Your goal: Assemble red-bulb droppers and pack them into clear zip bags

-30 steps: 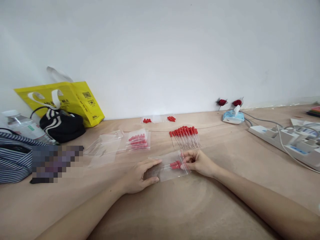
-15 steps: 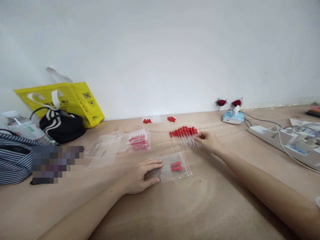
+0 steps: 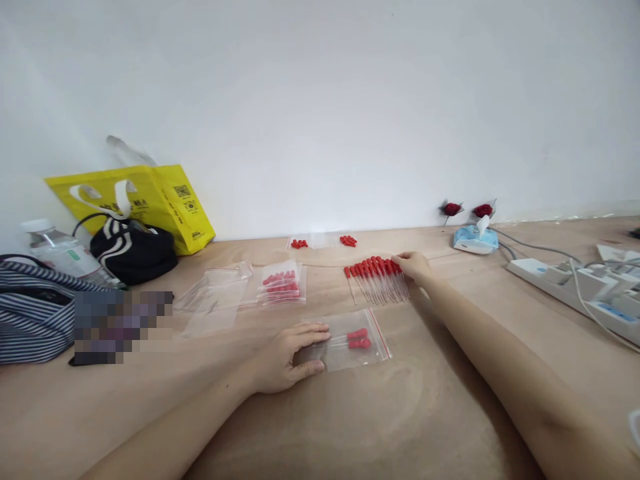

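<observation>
My left hand (image 3: pixel 290 357) lies with fingers and thumb apart on the left part of a clear zip bag (image 3: pixel 345 360). Two droppers (image 3: pixel 359 339) with red bulbs lie in this bag, their thin clear stems pointing left under my fingertips. Behind it, a fanned row of red-bulbed droppers (image 3: pixel 373 270) lies on the table, bulbs away from me. At the right end of that row, my right hand (image 3: pixel 415 267) has its fingers closed against the last bulbs. What is between those fingertips is hidden.
Left of the row are filled bags of red-bulbed droppers (image 3: pixel 283 283) and flat clear bags (image 3: pixel 215 300). Small red bulbs (image 3: pixel 349 241) lie by the wall. A yellow bag (image 3: pixel 185 207), a bottle (image 3: pixel 60 250) and a striped pouch (image 3: pixel 35 320) stand left. Tissues (image 3: pixel 475 240) and a power strip (image 3: pixel 530 270) are right.
The whole view has shifted slightly, so things sit further right. My right hand stays at the row's right end, its fingers a little further back towards the bulbs. My left hand stays on the bag.
</observation>
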The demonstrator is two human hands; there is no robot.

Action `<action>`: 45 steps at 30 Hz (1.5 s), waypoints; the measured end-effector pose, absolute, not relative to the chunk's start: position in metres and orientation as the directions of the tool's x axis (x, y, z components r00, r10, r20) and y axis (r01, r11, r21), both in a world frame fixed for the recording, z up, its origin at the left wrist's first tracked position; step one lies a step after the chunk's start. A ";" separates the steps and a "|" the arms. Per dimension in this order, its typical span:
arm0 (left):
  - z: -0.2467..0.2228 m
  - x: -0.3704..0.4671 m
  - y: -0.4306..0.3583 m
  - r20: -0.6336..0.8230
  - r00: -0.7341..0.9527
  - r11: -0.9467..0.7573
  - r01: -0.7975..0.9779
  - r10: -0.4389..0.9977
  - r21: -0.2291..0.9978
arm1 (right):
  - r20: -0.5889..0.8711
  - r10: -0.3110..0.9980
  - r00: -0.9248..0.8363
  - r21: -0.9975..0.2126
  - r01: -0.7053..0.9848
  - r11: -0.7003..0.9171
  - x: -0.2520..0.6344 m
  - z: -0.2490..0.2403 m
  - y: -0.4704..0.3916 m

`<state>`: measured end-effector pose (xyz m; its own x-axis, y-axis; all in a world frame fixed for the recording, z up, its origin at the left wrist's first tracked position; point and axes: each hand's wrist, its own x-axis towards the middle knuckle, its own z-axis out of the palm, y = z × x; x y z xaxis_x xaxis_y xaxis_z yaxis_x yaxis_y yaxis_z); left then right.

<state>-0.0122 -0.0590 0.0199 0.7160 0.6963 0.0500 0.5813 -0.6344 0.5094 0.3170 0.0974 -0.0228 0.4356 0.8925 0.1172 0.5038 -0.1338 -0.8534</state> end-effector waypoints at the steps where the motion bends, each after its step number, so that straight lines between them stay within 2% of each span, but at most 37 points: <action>1: 0.020 -0.012 -0.059 0.049 0.717 -0.636 0.582 0.696 0.507 | 0.110 0.893 0.437 -0.865 0.485 -0.131 0.318 -0.023 0.097; 7: 0.017 -0.014 -0.058 0.053 0.724 -0.646 0.577 0.688 0.499 | 0.107 0.904 0.414 -0.946 0.322 -0.036 0.326 -0.011 0.082; 14: 0.017 -0.013 -0.056 0.054 0.724 -0.649 0.579 0.688 0.493 | 0.192 0.875 0.445 -0.980 0.136 0.145 0.335 -0.003 0.033; 19: 0.015 -0.013 -0.056 0.056 0.717 -0.643 0.584 0.695 0.496 | 0.199 0.861 0.469 -0.950 -0.123 0.287 0.318 -0.011 -0.006; 29: 0.016 -0.013 -0.057 0.068 0.714 -0.646 0.584 0.697 0.492 | 0.011 0.934 0.357 -0.907 -0.390 0.160 0.274 -0.010 -0.038; 33: 0.013 -0.016 -0.057 0.077 0.685 -0.628 0.609 0.724 0.484 | -0.072 0.967 0.243 -0.876 -0.480 0.055 0.260 -0.014 -0.044; 36: 0.010 -0.018 -0.056 0.078 0.689 -0.632 0.605 0.720 0.484 | -0.103 0.990 0.092 -0.888 -0.458 -0.050 0.252 -0.014 -0.048; 38: 0.010 -0.018 -0.056 0.081 0.697 -0.641 0.599 0.712 0.479 | -0.093 0.996 -0.005 -0.927 -0.364 -0.089 0.248 -0.013 -0.049; 42: 0.010 -0.017 -0.055 0.085 0.701 -0.650 0.600 0.708 0.467 | -0.037 0.991 -0.126 -0.992 -0.119 -0.052 0.244 -0.012 -0.048; 45: 0.010 -0.016 -0.055 0.086 0.700 -0.650 0.601 0.709 0.465 | -0.022 0.974 -0.227 -0.999 -0.036 -0.031 0.243 -0.013 -0.047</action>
<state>-0.0160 -0.0549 0.0100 0.6998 0.7091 0.0863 0.6014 -0.6500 0.4646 0.2433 -0.0466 -0.0128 -0.2270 0.9736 -0.0223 -0.0365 -0.0314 -0.9988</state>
